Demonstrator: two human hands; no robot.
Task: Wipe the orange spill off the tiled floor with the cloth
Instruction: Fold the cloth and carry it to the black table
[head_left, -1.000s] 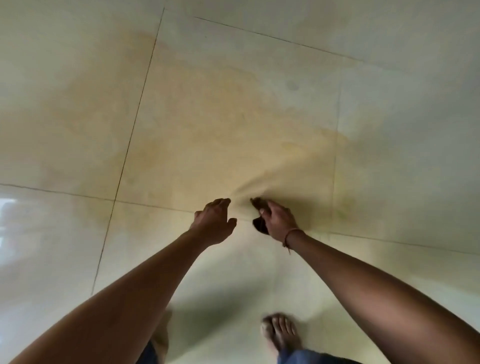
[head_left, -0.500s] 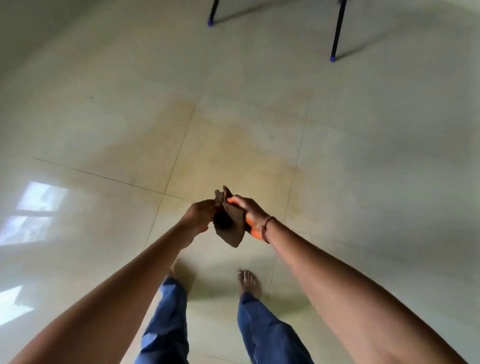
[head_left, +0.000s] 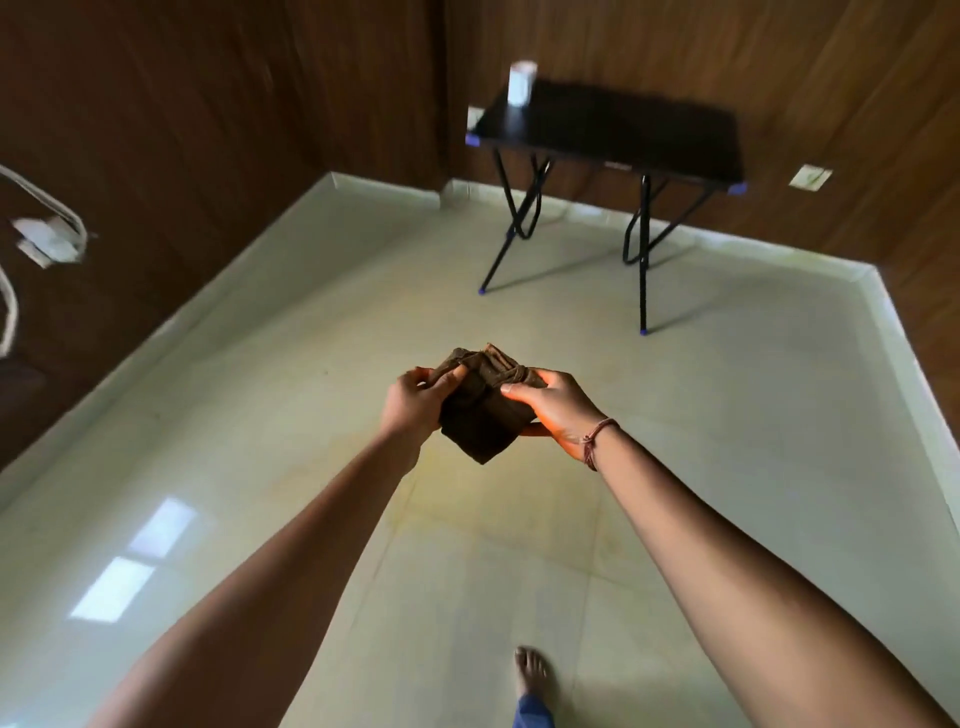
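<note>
Cloth (head_left: 480, 413), dark and bunched, gripped between fingers of left hand (head_left: 413, 402) and right hand (head_left: 553, 408), above faint orange spill (head_left: 498, 509).

- A black folding surface (head_left: 618, 136) stands against the wood-panelled wall (head_left: 208, 104), well beyond the grip.
- A white cup (head_left: 521, 83) sits on its far-left corner.
- A wall socket (head_left: 809, 176) lies to its right.

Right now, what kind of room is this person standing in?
Probably a sparsely furnished room in a home or office, though I can't say which. It has a glossy tiled floor, dark wood-panelled walls, and a small black folding table against the far wall with a white cup on it.
</note>
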